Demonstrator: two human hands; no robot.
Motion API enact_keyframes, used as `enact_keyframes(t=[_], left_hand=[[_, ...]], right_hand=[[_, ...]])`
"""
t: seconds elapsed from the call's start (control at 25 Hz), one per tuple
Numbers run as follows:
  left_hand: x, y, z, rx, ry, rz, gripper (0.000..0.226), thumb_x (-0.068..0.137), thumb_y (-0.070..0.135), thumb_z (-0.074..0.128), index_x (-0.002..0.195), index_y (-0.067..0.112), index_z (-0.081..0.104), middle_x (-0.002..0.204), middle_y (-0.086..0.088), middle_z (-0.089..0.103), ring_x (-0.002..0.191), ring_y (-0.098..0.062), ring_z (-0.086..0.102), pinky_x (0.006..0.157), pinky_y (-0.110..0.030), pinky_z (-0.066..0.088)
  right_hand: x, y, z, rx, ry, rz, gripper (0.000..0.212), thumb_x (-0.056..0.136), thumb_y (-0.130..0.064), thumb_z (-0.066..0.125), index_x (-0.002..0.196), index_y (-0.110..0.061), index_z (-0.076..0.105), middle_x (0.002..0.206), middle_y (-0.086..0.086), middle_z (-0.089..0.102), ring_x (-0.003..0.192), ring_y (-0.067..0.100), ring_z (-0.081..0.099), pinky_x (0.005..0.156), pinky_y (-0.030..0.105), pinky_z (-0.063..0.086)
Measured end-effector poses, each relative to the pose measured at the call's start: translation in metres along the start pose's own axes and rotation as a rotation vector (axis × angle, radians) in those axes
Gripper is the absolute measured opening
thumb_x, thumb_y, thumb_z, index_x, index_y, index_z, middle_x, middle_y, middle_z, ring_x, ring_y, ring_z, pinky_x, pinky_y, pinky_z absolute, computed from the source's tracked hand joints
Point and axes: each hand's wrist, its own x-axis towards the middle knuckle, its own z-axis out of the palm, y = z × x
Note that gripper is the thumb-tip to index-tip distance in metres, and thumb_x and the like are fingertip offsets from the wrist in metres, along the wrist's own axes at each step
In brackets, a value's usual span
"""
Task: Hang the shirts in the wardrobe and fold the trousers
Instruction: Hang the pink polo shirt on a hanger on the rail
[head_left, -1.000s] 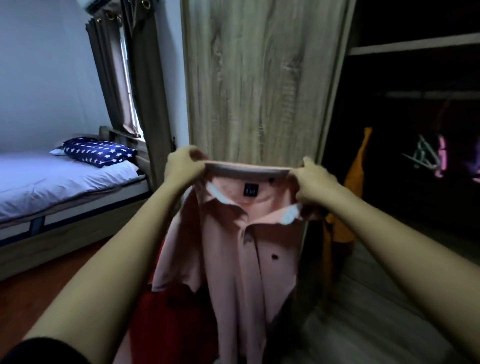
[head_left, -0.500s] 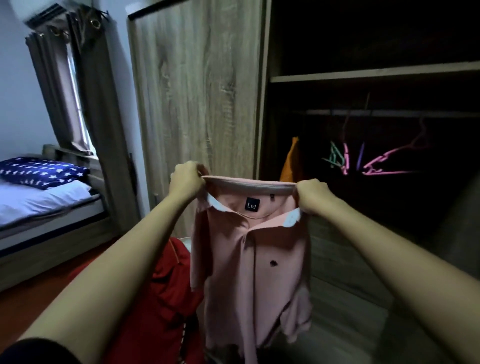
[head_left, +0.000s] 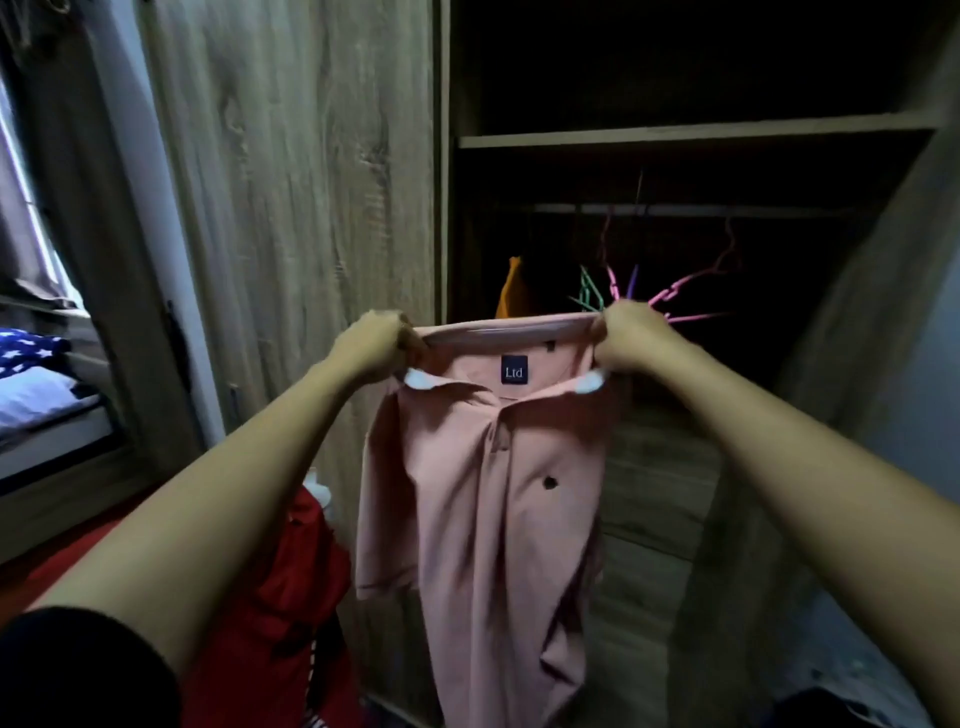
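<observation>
A pink polo shirt (head_left: 483, 493) with a dark label hangs full length in front of me, held up by the collar. My left hand (head_left: 371, 345) grips the collar's left end and my right hand (head_left: 631, 338) grips its right end. Behind it stands the open wardrobe (head_left: 691, 127), dark inside. Several coloured plastic hangers (head_left: 675, 296) hang empty on the rail (head_left: 675, 209), just beyond my right hand. An orange garment (head_left: 511, 288) hangs at the rail's left end.
The wardrobe's shut wooden door (head_left: 311, 208) fills the left centre. A red garment (head_left: 291, 597) lies heaped low at the left, below my left arm. A bed (head_left: 41, 410) with a star-patterned pillow sits at far left beside a curtain (head_left: 67, 156).
My view has swung right, towards the open wardrobe, and closer to it. The shirt stays held by its collar in both hands and now sits in front of the hangers.
</observation>
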Motion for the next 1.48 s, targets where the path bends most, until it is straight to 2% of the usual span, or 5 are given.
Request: enact_keyframes(t=[0.16,0.72,1.0,1.24,1.48], left_hand=[[0.011,0.002,-0.018,0.080,0.288,-0.212,0.030,0.071,0.010,0.060,0.098,0.013,0.071,0.102,-0.021,0.062,0.097,-0.042,0.059,0.076,-0.043,0.049],[0.095,0.008,-0.004,-0.357,-0.030,-0.132,0.028,0.053,0.024,0.046,0.062,0.019,0.072,0.073,-0.011,0.070,0.081,-0.028,0.066,0.068,-0.029,0.051],[0.191,0.042,0.063,-0.724,0.119,-0.068,0.025,0.083,0.022,0.055,0.100,0.017,0.073,0.089,-0.009,0.073,0.081,-0.026,0.068,0.082,-0.035,0.055],[0.287,0.084,0.121,-0.780,-0.073,-0.212,0.051,0.095,0.039,0.043,0.121,-0.003,0.058,0.123,-0.022,0.060,0.117,-0.036,0.054,0.098,-0.035,0.042],[0.348,0.095,0.161,-1.240,-0.181,-0.370,0.048,0.089,0.035,0.053,0.121,-0.001,0.054,0.114,-0.018,0.063,0.103,-0.033,0.062,0.093,-0.041,0.050]], right_hand=[[0.005,-0.022,-0.009,0.017,0.143,-0.014,0.035,0.081,-0.007,0.061,0.113,0.007,0.059,0.122,0.021,0.053,0.112,0.039,0.055,0.092,0.041,0.045],[0.060,0.007,-0.022,0.110,-0.035,0.164,0.029,0.081,-0.014,0.059,0.107,-0.005,0.068,0.111,0.016,0.067,0.101,0.029,0.064,0.077,0.028,0.050],[0.078,-0.019,-0.013,0.016,-0.048,0.159,0.023,0.078,-0.013,0.056,0.094,-0.001,0.066,0.105,0.021,0.065,0.099,0.033,0.062,0.067,0.025,0.040],[0.099,0.000,0.007,-0.079,-0.037,0.197,0.006,0.073,-0.016,0.056,0.073,-0.010,0.058,0.082,0.007,0.056,0.086,0.029,0.063,0.062,0.027,0.045],[0.113,0.035,0.020,-0.094,-0.035,0.193,0.014,0.072,-0.017,0.055,0.084,-0.012,0.060,0.097,0.001,0.050,0.087,0.021,0.054,0.067,0.030,0.042]])
